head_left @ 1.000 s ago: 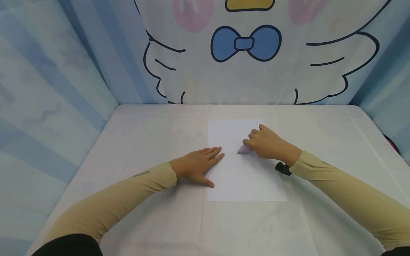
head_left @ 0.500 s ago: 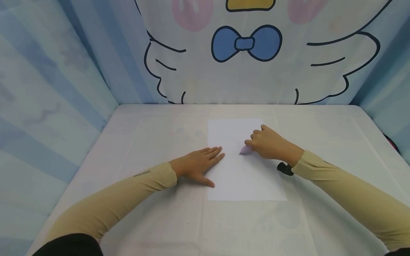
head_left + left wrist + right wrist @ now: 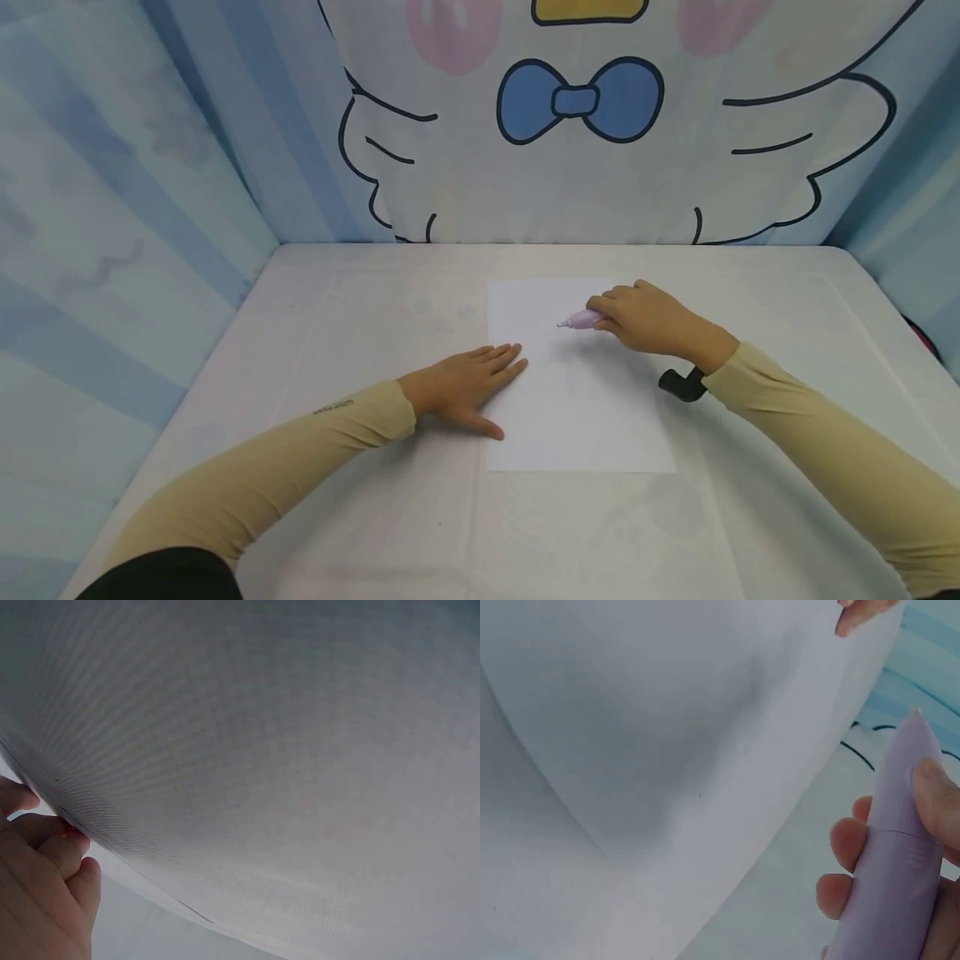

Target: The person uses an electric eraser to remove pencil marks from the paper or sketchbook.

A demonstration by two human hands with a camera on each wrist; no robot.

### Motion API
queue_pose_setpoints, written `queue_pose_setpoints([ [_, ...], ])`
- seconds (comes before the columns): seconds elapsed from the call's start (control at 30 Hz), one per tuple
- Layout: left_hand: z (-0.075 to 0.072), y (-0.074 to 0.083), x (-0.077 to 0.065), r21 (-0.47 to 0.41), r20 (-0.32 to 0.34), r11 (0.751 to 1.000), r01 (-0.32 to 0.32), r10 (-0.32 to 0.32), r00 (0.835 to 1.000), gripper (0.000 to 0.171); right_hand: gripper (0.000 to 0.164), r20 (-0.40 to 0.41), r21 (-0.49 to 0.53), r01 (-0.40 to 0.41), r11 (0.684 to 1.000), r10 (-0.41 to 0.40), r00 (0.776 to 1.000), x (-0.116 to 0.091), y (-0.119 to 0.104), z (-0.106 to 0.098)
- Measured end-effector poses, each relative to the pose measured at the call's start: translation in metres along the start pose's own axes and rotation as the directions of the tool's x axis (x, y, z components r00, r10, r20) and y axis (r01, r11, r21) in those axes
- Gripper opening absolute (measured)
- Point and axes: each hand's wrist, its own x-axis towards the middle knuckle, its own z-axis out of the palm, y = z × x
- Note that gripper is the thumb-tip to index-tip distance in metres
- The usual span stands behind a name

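A white sheet of paper (image 3: 585, 417) lies on the table with its long side running away from me. My left hand (image 3: 468, 387) rests on the sheet's left edge, fingers straight and spread, thumb apart. In the left wrist view that hand's fingers (image 3: 64, 851) show at the paper's edge. My right hand (image 3: 641, 317) grips a thick lilac pen-shaped tool (image 3: 581, 320) over the upper right part of the sheet. The right wrist view shows the tool's tapered body with a small pale tip, the thumb (image 3: 937, 802) pressed along it and fingers curled round the other side.
A white cloth covers the table (image 3: 360, 308). Behind it hangs a curtain (image 3: 570, 183) with a cartoon bow tie print, and blue striped curtains (image 3: 112, 250) close off the sides. A black wrist device (image 3: 682, 385) sits under my right wrist.
My right hand first slid slightly right, then lifted and moved away from me; the tool, tilted down before, now points left with its tip farther up the sheet. The left hand stayed put.
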Motion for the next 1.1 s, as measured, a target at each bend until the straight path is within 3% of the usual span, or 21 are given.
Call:
queue_pose_setpoints([
  [0.1,-0.001,0.001,0.000,0.003,0.007,1.000,0.005,-0.005,1.000,0.103,0.016,0.050,-0.022,-0.002,1.000,0.003,0.999,-0.002,0.006,-0.002],
  [0.23,-0.003,0.001,-0.002,0.004,0.006,1.000,0.003,-0.003,1.000,0.103,0.012,0.087,-0.124,0.069,0.990,-0.058,0.995,-0.007,0.008,0.005],
  [0.53,-0.004,-0.001,-0.002,0.010,0.005,1.000,0.000,0.000,1.000,0.103,0.017,0.037,-0.161,0.157,0.974,-0.153,0.988,-0.009,-0.001,0.013],
  [0.73,-0.003,-0.002,-0.001,0.001,0.002,1.000,-0.004,0.004,1.000,0.104,0.017,0.048,-0.180,0.157,0.971,-0.151,0.987,-0.007,-0.006,0.012],
  [0.83,-0.003,-0.001,-0.001,0.002,0.003,1.000,-0.005,0.005,1.000,0.103,0.018,0.065,-0.130,0.102,0.986,-0.094,0.993,-0.008,-0.005,0.010],
  [0.93,-0.003,0.000,-0.001,-0.009,0.004,1.000,-0.008,0.008,1.000,0.103,0.023,0.092,0.034,-0.031,0.999,0.028,0.995,-0.012,0.000,0.003],
  [1.03,-0.003,0.000,-0.002,-0.008,0.004,1.000,-0.004,0.004,1.000,0.102,0.032,0.114,0.187,-0.178,0.966,0.159,0.981,-0.017,0.007,-0.009],
  [1.1,-0.002,0.000,-0.002,-0.007,0.003,1.000,-0.005,0.005,1.000,0.102,0.037,0.131,0.216,-0.244,0.945,0.220,0.967,-0.023,0.014,-0.015],
])
